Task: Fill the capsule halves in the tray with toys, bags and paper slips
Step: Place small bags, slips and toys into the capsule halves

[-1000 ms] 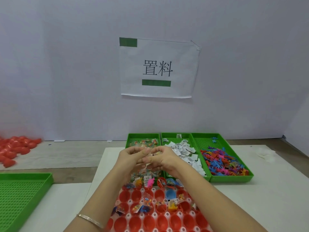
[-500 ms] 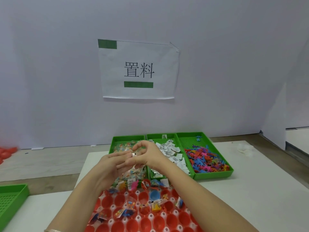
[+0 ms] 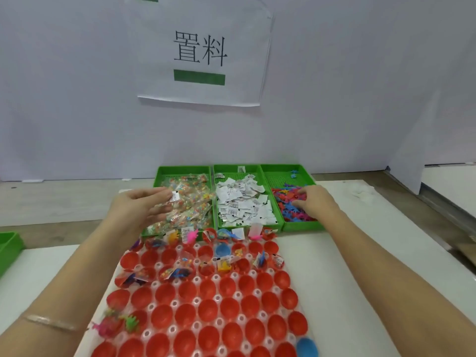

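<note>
Over the far trays (image 3: pixel 260 168), left hand (image 3: pixel 140 208) pinches a paper slip (image 3: pixel 175 196); right hand (image 3: pixel 315 202) among toys (image 3: pixel 289 214), grip unclear.

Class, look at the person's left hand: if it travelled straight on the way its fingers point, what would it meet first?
The left hand points right, over the left green tray. It would probably meet the pile of clear bags first, though its height above them is unclear.

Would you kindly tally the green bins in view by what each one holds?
Bags bin: 1
Slips bin: 1
Toys bin: 1
Left-edge bin, contents out of view: 1
Total: 4
</note>
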